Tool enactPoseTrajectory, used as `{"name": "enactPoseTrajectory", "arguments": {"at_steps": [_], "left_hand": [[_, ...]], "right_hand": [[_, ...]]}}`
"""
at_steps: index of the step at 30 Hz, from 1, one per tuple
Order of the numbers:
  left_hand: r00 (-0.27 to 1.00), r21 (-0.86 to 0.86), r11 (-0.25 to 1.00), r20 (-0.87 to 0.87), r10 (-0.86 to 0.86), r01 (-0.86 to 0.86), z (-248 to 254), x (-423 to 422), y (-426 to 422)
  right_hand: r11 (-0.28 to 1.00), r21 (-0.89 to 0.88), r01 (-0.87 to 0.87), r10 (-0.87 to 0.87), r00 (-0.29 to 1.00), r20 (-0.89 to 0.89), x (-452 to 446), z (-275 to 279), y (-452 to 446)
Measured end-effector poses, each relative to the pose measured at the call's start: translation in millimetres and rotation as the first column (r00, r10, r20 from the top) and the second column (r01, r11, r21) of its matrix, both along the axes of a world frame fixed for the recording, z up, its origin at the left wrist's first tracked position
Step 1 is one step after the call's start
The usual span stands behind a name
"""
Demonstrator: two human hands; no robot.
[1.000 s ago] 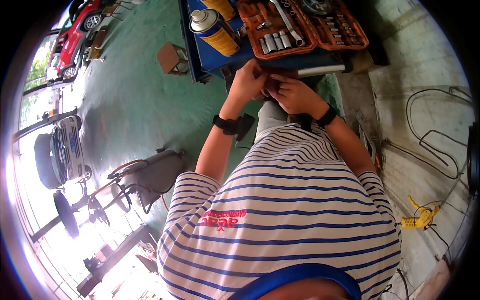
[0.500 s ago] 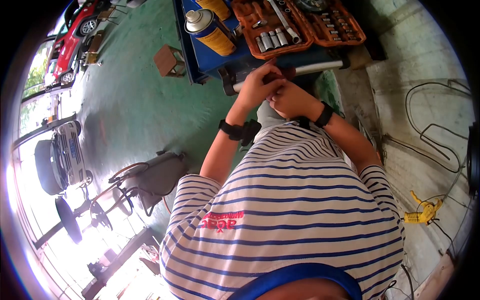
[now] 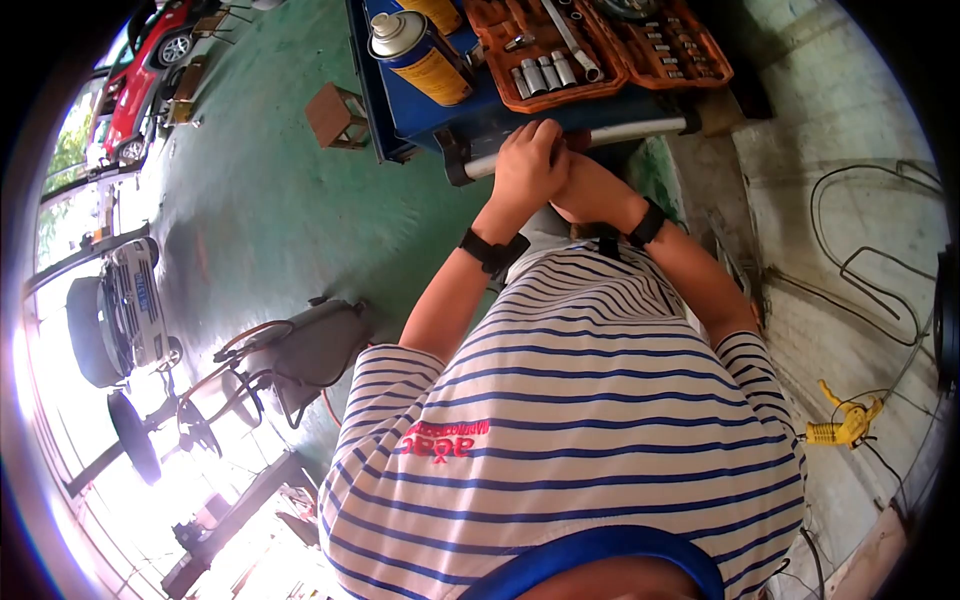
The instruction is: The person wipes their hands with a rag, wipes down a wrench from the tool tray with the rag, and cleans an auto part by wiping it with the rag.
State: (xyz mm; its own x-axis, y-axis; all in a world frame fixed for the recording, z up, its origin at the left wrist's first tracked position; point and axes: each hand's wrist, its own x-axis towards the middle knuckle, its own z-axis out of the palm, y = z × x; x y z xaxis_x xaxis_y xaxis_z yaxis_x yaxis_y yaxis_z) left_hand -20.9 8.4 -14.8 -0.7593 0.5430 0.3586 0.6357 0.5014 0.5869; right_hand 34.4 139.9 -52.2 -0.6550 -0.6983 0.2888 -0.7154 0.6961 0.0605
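My left hand [image 3: 528,168] lies over my right hand [image 3: 588,188], its fingers curled round the right hand's fingers. The fingers of my right hand are hidden beneath it, so I cannot see whether anything is in them. Both hands are in front of my waist, close to the silver push handle [image 3: 640,129] of a blue tool cart [image 3: 415,118]. Just beyond the handle, on the cart, an orange socket set case [image 3: 608,88] lies open with sockets and a wrench [image 3: 570,40] in it. A spray can [image 3: 425,65] stands to its left.
A small wooden stool [image 3: 335,117] stands on the green floor left of the cart. Further left are a grey wheeled item with hoses [image 3: 320,345] and a red car [image 3: 140,75]. A wall [image 3: 830,220] with loose cables and a yellow coiled item [image 3: 843,427] is on the right.
My left hand has turned and slid further over my right hand, closing round its fingers. Before, the fingers of both hands met in front of the handle. The cart and tools have stayed put.
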Motion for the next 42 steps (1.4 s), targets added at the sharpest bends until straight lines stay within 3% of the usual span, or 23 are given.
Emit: {"name": "enactPoseTrajectory", "arguments": {"at_steps": [13,15,22,25,29,32,33,35,37,39,41,42], "left_hand": [[0.983,0.055,0.997,0.174,0.052,-0.063,11.7,-2.3,-3.4],[0.983,0.041,0.997,0.176,0.053,-0.062,13.1,-3.1,-4.8],[0.97,0.067,0.996,0.239,0.048,-0.065,18.3,-4.9,-10.4],[0.987,0.064,0.996,0.152,0.058,-0.068,14.1,-2.6,-13.6],[0.976,0.028,0.99,0.174,0.129,-0.135,14.8,3.2,-24.2],[0.95,0.03,0.981,0.253,0.18,-0.194,18.5,8.0,-29.7],[0.92,0.09,0.971,0.349,0.179,-0.223,20.3,10.5,-29.2],[0.881,0.147,0.955,0.441,0.171,-0.258,20.5,14.8,-27.5],[0.965,0.214,0.96,0.228,0.13,-0.18,17.6,18.5,-23.3],[0.976,0.233,0.956,0.17,0.139,-0.177,12.3,24.3,-12.2],[0.983,0.252,0.952,0.111,0.149,-0.172,4.6,24.7,-4.8],[0.987,0.162,0.975,-0.011,0.158,-0.154,1.6,22.0,-1.8]], "right_hand": [[0.999,-0.037,-0.036,0.036,0.999,-0.004,-5.3,-2.5,2.6],[0.995,-0.092,-0.035,0.042,0.997,0.069,-5.5,-1.5,3.4],[0.988,-0.141,-0.062,0.064,0.998,0.012,-7.8,-6.2,5.2],[0.984,-0.164,-0.061,0.062,0.998,-0.001,-8.6,-5.5,5.0],[0.99,-0.138,-0.031,0.043,0.995,0.088,-6.6,-0.2,7.9],[0.996,-0.09,0.006,0.01,0.983,0.182,-4.9,-2.6,7.9],[0.997,-0.076,0.021,-0.004,0.977,0.215,-4.0,-5.3,7.4],[0.989,-0.148,0.023,-0.003,0.991,0.136,-3.0,-11.8,5.3],[0.976,-0.217,0.02,-0.009,0.998,0.055,-2.8,-10.7,3.6],[0.925,-0.371,0.079,-0.016,0.985,0.17,1.5,-9.0,0.2],[0.943,-0.319,0.095,-0.056,0.99,0.131,4.7,-10.4,-4.7],[0.957,-0.267,0.116,-0.095,0.991,0.09,5.4,-12.0,-6.3]]}}
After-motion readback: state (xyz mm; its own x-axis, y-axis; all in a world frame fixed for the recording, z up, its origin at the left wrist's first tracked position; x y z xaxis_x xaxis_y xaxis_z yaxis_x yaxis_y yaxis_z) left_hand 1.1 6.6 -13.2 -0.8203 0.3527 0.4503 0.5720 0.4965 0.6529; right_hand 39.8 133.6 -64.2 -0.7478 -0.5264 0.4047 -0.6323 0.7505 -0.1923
